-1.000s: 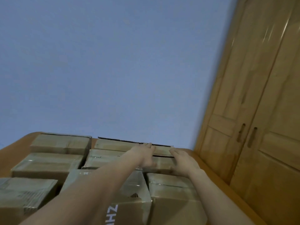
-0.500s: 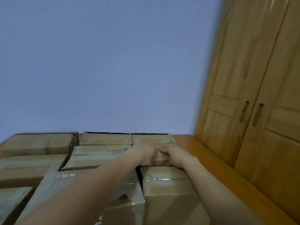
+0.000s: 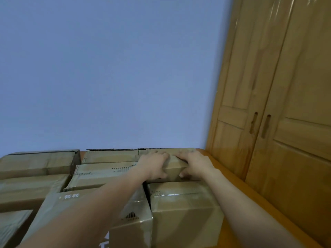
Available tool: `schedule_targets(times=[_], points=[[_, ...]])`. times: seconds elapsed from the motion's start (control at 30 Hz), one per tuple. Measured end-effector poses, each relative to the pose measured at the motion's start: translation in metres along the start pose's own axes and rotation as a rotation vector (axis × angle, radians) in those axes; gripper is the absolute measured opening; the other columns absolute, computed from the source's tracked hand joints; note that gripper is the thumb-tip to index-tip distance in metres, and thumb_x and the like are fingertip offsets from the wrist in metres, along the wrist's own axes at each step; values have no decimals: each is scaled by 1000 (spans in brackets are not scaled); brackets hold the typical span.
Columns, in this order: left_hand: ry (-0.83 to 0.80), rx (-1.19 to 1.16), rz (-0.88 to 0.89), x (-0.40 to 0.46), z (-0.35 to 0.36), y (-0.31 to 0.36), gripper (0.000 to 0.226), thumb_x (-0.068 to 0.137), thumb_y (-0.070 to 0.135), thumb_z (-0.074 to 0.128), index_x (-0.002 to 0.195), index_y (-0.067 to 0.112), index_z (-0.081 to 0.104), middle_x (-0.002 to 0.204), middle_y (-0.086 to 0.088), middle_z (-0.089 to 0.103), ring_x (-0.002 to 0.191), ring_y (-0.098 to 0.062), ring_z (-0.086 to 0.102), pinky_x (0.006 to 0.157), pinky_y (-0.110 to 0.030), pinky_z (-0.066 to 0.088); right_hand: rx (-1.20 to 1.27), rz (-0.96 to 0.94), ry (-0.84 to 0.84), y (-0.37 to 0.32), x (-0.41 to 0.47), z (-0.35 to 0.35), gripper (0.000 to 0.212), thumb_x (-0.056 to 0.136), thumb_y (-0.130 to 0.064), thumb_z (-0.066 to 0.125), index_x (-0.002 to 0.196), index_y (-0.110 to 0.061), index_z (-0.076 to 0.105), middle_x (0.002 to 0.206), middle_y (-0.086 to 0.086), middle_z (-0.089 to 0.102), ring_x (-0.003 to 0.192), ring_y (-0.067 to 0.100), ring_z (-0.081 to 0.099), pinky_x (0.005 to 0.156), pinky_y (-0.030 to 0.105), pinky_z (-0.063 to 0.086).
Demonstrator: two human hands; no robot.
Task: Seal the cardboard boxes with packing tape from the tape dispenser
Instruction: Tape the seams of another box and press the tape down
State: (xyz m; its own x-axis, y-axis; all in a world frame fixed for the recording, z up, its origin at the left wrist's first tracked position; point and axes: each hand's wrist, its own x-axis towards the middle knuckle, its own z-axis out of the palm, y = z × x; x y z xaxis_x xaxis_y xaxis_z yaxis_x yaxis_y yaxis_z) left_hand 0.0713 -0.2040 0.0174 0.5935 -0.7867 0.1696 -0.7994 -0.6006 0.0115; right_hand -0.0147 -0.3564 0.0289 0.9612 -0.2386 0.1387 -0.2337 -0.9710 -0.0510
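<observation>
Several brown cardboard boxes stand packed together on a wooden table (image 3: 232,178). My left hand (image 3: 154,165) and my right hand (image 3: 195,163) both hold a small cardboard box (image 3: 174,167) in the far right part of the group. On each hand the fingers lie curled over the box's top and the thumb presses on its near face. Just in front of it sits a taped box (image 3: 184,210). Under my left forearm is a box with white print and a barcode (image 3: 130,217). No tape dispenser is in view.
A wooden wardrobe (image 3: 279,122) with two doors stands right of the table. A plain blue wall (image 3: 111,77) rises behind the boxes. More boxes (image 3: 35,161) fill the table's left side. A strip of bare table runs along the right edge.
My hands have drawn back from the far box's top edge and closed in on the small box, thumbs now on its near face. The view has levelled out.
</observation>
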Motion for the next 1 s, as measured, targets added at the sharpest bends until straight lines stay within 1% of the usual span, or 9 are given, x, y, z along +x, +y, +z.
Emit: schedule_targets(times=[0.17, 0.33, 0.43, 0.5, 0.53, 0.6, 0.67, 0.83, 1.0], points=[[105, 49, 7, -21, -29, 7, 73, 86, 39, 59, 148, 23, 24, 158, 6, 18, 143, -21, 16, 106, -46, 32, -27, 31, 87, -14, -25, -36, 80, 81, -32, 72, 145, -46, 28, 157, -13, 22, 141, 22, 20, 103, 49, 33], [292, 155, 14, -61, -65, 17, 77, 90, 43, 52, 152, 23, 12, 161, 5, 10, 147, -19, 7, 111, -44, 22, -13, 30, 269, -38, -66, -70, 77, 83, -34, 69, 146, -45, 27, 158, -15, 19, 142, 25, 16, 103, 49, 30], [511, 164, 100, -91, -80, 21, 75, 85, 41, 60, 149, 18, 29, 156, -1, 28, 144, -20, 20, 107, -48, 29, -15, 33, 392, -54, -98, -88, 75, 82, -33, 69, 144, -45, 30, 157, -18, 20, 142, 23, 13, 103, 47, 25], [678, 152, 187, -111, -89, 22, 69, 75, 40, 65, 136, 13, 50, 139, -6, 53, 131, -22, 35, 94, -52, 43, 23, 30, 464, -64, -121, -97, 74, 81, -31, 70, 142, -47, 32, 156, -20, 19, 143, 21, 11, 105, 46, 21], [738, 154, 212, -122, -91, 23, 65, 74, 42, 59, 131, 13, 54, 133, -6, 58, 126, -22, 38, 90, -52, 46, 40, 24, 497, -70, -133, -101, 74, 80, -30, 71, 142, -48, 33, 156, -21, 20, 142, 21, 11, 105, 45, 20], [773, 169, 227, -146, -99, 25, 64, 76, 46, 44, 130, 15, 54, 132, -6, 59, 126, -22, 43, 90, -52, 47, 60, 2, 561, -81, -154, -106, 74, 79, -29, 72, 140, -48, 35, 155, -22, 21, 141, 20, 13, 104, 43, 19], [799, 164, 238, -174, -105, 27, 64, 77, 46, 41, 131, 16, 55, 135, -7, 57, 125, -24, 51, 93, -52, 45, 67, -27, 604, -95, -176, -108, 74, 78, -29, 73, 139, -48, 37, 154, -22, 23, 139, 19, 16, 102, 41, 19], [827, 166, 255, -250, -106, 29, 58, 79, 44, 50, 130, 17, 59, 135, -9, 57, 121, -25, 55, 92, -52, 43, 145, -105, 634, -126, -228, -98, 73, 75, -31, 75, 138, -47, 42, 152, -20, 30, 135, 21, 23, 98, 40, 20], [784, 133, 225, -325, -81, 24, 51, 82, 42, 59, 128, 18, 60, 135, -8, 57, 120, -25, 55, 88, -46, 42, 225, -171, 533, -159, -275, -70, 76, 69, -34, 78, 137, -45, 45, 148, -20, 37, 131, 21, 29, 98, 44, 25]])
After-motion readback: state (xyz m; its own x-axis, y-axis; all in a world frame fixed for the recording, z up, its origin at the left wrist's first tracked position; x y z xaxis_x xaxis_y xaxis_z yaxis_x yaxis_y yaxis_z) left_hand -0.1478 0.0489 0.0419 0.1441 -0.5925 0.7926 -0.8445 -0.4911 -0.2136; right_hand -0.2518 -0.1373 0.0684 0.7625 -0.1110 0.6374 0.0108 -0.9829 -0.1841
